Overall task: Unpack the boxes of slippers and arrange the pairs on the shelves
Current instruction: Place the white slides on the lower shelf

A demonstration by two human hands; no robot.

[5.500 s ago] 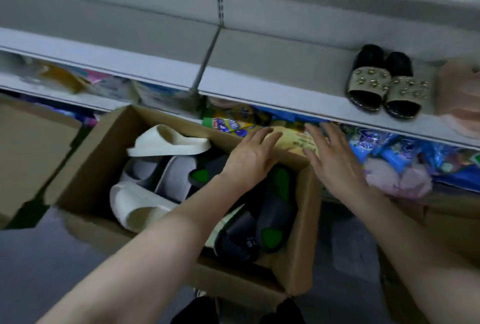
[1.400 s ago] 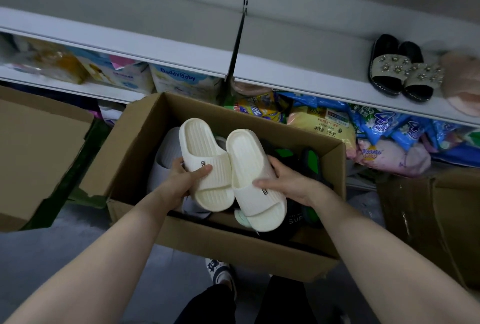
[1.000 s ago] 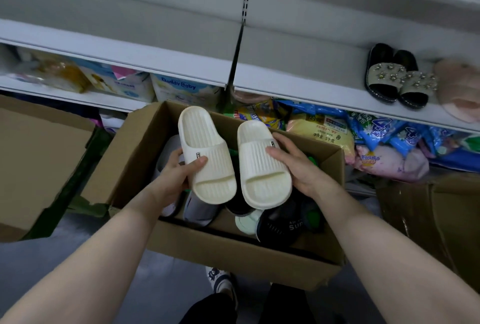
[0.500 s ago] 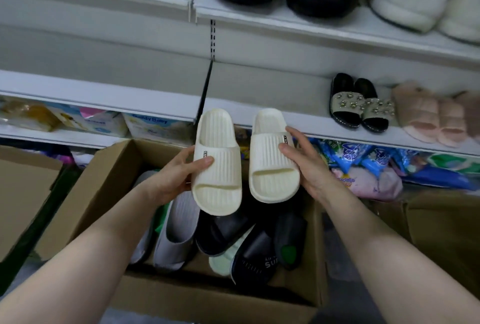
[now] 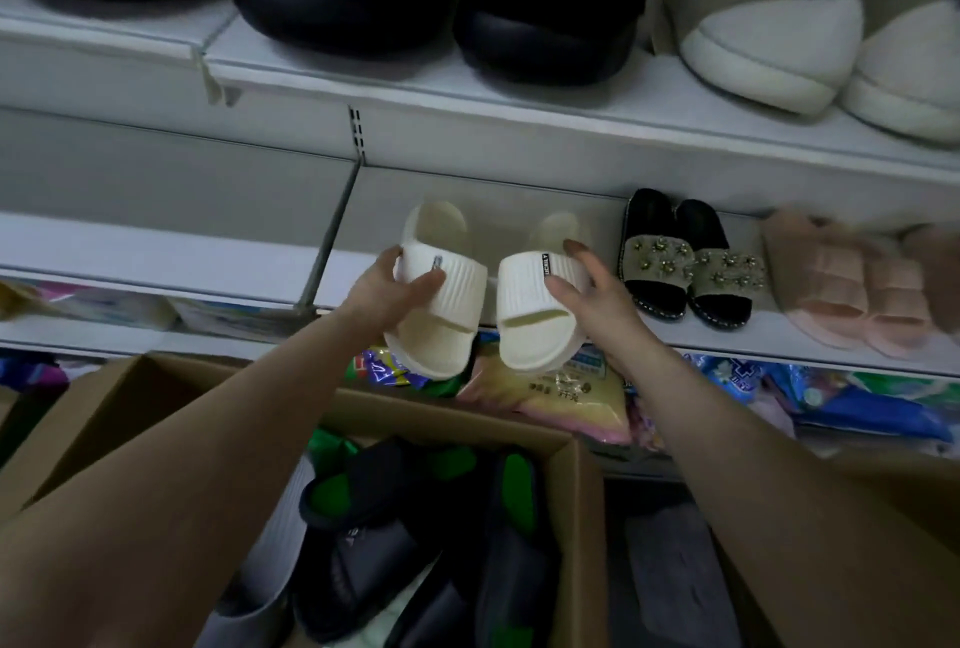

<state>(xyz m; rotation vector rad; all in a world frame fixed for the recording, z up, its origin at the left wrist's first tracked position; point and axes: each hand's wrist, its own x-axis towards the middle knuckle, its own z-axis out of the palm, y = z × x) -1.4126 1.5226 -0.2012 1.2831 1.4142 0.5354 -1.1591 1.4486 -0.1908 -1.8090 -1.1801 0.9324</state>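
I hold a pair of cream ribbed slippers at the front edge of the middle shelf. My left hand grips the left cream slipper by its strap, thumb on top. My right hand holds the right cream slipper from its right side, fingers round the strap. Both slippers point heels-in toward the shelf back, toes overhanging the edge. Below my arms stands the open cardboard box with several black-and-green slippers and a grey one.
A black studded pair and a pink fluffy pair stand on the same shelf to the right. The upper shelf holds black shoes and white fluffy slippers. Packaged goods fill the shelf below.
Both hands have lifted the cream pair out of the box and up to the middle shelf, tilting the heels inward. My view has risen toward the upper shelves.
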